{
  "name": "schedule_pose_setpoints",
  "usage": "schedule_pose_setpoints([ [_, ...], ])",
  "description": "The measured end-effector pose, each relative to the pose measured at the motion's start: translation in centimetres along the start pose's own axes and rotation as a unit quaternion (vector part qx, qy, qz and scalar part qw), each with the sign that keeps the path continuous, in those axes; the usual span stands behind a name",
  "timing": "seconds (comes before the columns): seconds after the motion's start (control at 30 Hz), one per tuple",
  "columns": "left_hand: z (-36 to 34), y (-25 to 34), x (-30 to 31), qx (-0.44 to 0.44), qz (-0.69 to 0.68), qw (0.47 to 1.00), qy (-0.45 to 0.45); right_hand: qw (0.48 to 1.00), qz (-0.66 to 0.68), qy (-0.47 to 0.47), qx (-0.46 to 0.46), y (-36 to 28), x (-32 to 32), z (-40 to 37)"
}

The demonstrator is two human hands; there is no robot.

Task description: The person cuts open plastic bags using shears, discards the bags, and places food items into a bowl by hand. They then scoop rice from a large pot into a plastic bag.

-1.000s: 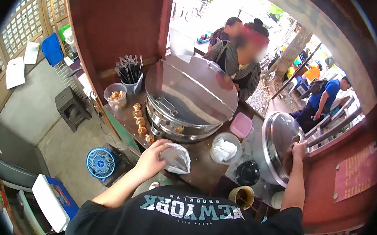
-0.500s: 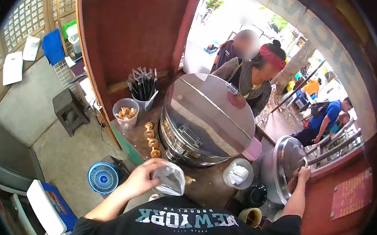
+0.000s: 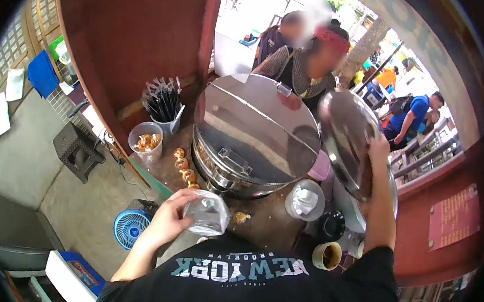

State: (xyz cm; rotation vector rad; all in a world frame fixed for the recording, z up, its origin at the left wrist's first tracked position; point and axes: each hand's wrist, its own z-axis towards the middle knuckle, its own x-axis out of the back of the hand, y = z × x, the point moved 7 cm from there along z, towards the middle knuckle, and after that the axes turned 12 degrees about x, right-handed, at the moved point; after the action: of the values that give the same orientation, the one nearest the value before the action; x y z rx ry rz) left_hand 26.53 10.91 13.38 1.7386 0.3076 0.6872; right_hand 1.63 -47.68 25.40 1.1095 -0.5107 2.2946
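Observation:
My left hand (image 3: 165,220) pinches the rim of a clear plastic bag (image 3: 208,215), whose mouth gapes upward. On the right, my right hand (image 3: 379,150) grips a big round metal lid (image 3: 341,138), tilted up off the large metal pot (image 3: 352,208). What the pot contains is hidden from me. Between my hands stands a wide steel steamer (image 3: 221,171) under its own shiny cover. Small tied bags of brown sauce (image 3: 186,168) line up at its left, and another tied sauce bag (image 3: 241,218) lies just right of the plastic bag.
A tub of tied bags (image 3: 146,144) and a cup of wrapped black utensils (image 3: 165,112) stand at the left. Near the pot are a tub with white plastic (image 3: 304,201), a black bowl (image 3: 331,224) and a yellowish container (image 3: 326,255). A person (image 3: 310,63) stands beyond the steamer.
My right hand has raised the lid off the pot and tipped it, moving it up and toward the steamer. The plastic bag stays in my left hand. The whole view has shifted slightly.

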Motion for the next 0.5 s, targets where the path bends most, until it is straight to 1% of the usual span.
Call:
schedule_pose_setpoints([
  [0.03, 0.1, 0.8, -0.4, -0.018, 0.008, 1.0, -0.01, 0.996, -0.067, -0.008, 0.056, -2.8, -1.2, 1.4],
  [0.07, 0.1, 1.5, -0.8, -0.033, 0.013, 0.999, -0.018, 0.996, -0.084, -0.004, 0.038, -6.2, -2.1, 3.0],
  [0.1, 0.0, 2.0, -1.1, -0.055, 0.026, 0.998, -0.017, 0.998, -0.024, 0.014, 0.058, -10.1, -2.4, 3.6],
  [0.13, -0.1, 1.9, -1.4, -0.053, 0.009, 0.998, -0.024, 0.996, 0.038, 0.03, 0.079, -13.7, -2.8, 4.0],
  [0.2, -0.5, 2.2, -1.9, -0.043, 0.013, 0.998, -0.043, 0.992, 0.102, 0.02, 0.069, -18.4, -5.0, 4.7],
  [0.27, -1.2, 2.2, -2.2, -0.033, 0.012, 0.998, -0.048, 0.993, 0.108, -0.008, 0.053, -23.3, -5.8, 4.4],
  [0.33, -1.7, 1.7, -2.6, -0.042, 0.008, 0.998, -0.045, 0.983, 0.158, -0.056, 0.074, -25.8, -8.6, 4.8],
  [0.37, -2.0, 1.7, -2.5, -0.05, 0.013, 0.998, -0.036, 0.98, 0.164, -0.063, 0.095, -27.0, -9.1, 4.6],
  [0.4, -2.2, 1.5, -2.5, -0.051, 0.015, 0.998, -0.032, 0.981, 0.164, -0.077, 0.075, -28.9, -8.4, 3.9],
  [0.47, -2.8, 1.2, -2.4, -0.051, 0.02, 0.998, -0.022, 0.98, 0.167, -0.091, 0.065, -31.0, -8.2, 3.0],
  [0.5, -3.0, 1.0, -2.4, -0.032, 0.023, 0.999, -0.021, 0.98, 0.17, -0.072, 0.078, -31.3, -8.7, 2.8],
])
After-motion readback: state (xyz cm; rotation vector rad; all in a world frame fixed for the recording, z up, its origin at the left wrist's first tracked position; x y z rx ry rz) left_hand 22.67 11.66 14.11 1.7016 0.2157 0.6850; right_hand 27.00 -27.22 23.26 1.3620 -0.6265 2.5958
